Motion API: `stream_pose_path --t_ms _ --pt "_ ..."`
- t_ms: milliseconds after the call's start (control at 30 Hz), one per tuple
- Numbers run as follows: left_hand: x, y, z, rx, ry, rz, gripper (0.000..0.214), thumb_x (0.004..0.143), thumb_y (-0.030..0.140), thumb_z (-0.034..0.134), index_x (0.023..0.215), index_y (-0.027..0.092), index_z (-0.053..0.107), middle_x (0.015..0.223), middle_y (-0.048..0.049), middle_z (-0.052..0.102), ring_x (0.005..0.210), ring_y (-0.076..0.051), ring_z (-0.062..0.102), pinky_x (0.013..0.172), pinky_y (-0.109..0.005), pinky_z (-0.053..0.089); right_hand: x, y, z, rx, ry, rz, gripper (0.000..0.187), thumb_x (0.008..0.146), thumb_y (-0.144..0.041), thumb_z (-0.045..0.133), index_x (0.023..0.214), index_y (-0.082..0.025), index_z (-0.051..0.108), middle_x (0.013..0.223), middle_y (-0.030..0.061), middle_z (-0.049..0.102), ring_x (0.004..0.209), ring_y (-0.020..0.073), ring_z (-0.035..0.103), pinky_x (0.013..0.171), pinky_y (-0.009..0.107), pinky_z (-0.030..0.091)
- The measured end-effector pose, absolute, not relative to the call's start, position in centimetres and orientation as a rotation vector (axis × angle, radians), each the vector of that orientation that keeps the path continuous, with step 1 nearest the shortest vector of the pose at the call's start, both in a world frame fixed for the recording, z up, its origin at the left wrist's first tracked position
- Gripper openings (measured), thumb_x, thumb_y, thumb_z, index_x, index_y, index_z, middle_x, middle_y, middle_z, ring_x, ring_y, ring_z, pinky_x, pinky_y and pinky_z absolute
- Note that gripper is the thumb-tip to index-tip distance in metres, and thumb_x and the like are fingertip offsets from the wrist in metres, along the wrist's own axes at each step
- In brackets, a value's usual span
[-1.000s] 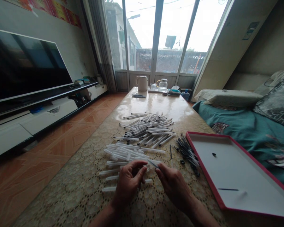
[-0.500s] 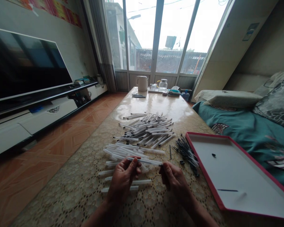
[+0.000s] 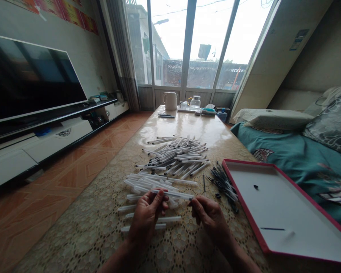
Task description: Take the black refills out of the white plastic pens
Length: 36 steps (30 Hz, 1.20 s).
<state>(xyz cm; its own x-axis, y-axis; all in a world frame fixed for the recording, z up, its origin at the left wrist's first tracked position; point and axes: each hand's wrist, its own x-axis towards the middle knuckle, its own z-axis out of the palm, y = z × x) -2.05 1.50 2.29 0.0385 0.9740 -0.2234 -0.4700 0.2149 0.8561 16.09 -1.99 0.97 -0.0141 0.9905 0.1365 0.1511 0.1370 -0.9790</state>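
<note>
My left hand (image 3: 146,216) grips a clear white pen barrel (image 3: 174,194) that lies level, pointing right. My right hand (image 3: 208,216) pinches the barrel's right end; whether a small part sits between those fingers is hidden. Just beyond my hands lies a loose heap of empty white barrels (image 3: 147,184). Farther back is a bigger pile of pens with dark insides (image 3: 177,155). A bunch of thin dark refills (image 3: 223,184) lies to the right of the piles, beside the tray.
A shallow white tray with a red rim (image 3: 244,206) sits at the right and holds one refill (image 3: 272,228). The long table (image 3: 82,227) has a lace cover; a white kettle (image 3: 170,100) and glass jug (image 3: 195,102) stand at its far end. A sofa is at the right, a television at the left.
One second ago my hands held a thin refill near each other. Now the left hand holds a white barrel level and the right hand is at its right end.
</note>
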Motion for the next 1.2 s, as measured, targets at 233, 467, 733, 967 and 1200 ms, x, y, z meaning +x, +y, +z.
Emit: stream_pose_path --t_ms 233,467,733,967,1200 --pt "-2.0 1.4 2.6 0.695 0.958 1.243 0.037 0.054 0.040 0.081 0.075 0.012 0.067 0.055 0.0012 0.062 0.043 -0.007 0.050 0.038 -0.014 0.038 16.3 -1.6 -0.2 -1.184 -1.266 1.173 0.043 0.087 -0.053 0.046 0.067 -0.015 0.053 0.051 -0.0066 0.038 0.041 0.0057 0.032 0.039 0.018 0.025" --pt "-2.0 1.3 2.5 0.737 0.980 1.239 0.034 0.056 0.039 0.080 0.075 0.013 0.068 0.055 0.0014 0.062 0.043 -0.007 0.050 0.039 -0.015 0.038 16.3 -1.3 -0.2 -1.167 -1.254 1.313 0.045 0.084 -0.059 0.046 0.069 -0.017 0.052 0.048 -0.0076 0.037 0.039 0.0059 0.031 0.038 0.018 0.023" --pt "-2.1 1.5 2.2 0.727 1.007 1.248 0.037 0.055 0.042 0.080 0.075 0.013 0.068 0.057 0.0012 0.062 0.044 -0.007 0.051 0.039 -0.015 0.040 16.2 -1.6 0.3 -1.186 -1.309 1.145 0.033 0.081 -0.048 0.059 0.080 -0.015 0.059 0.059 -0.0029 0.051 0.050 0.0093 0.048 0.049 0.021 0.040" --pt "-2.0 1.5 2.2 0.703 1.002 1.255 0.037 0.054 0.041 0.081 0.075 0.013 0.068 0.057 0.0013 0.063 0.044 -0.007 0.051 0.038 -0.015 0.040 16.3 -1.4 -0.2 -1.246 -1.356 1.063 0.039 0.088 -0.050 0.047 0.078 -0.015 0.058 0.057 -0.0023 0.051 0.045 0.0087 0.045 0.043 0.020 0.036" --pt "-2.0 1.4 2.2 0.712 1.001 1.246 0.038 0.054 0.040 0.081 0.075 0.012 0.068 0.059 0.0002 0.063 0.045 -0.007 0.051 0.039 -0.015 0.040 16.3 -1.4 -0.3 -1.238 -1.387 0.990 0.032 0.086 -0.048 0.051 0.084 -0.016 0.056 0.060 -0.0028 0.051 0.048 0.0093 0.047 0.045 0.019 0.038"
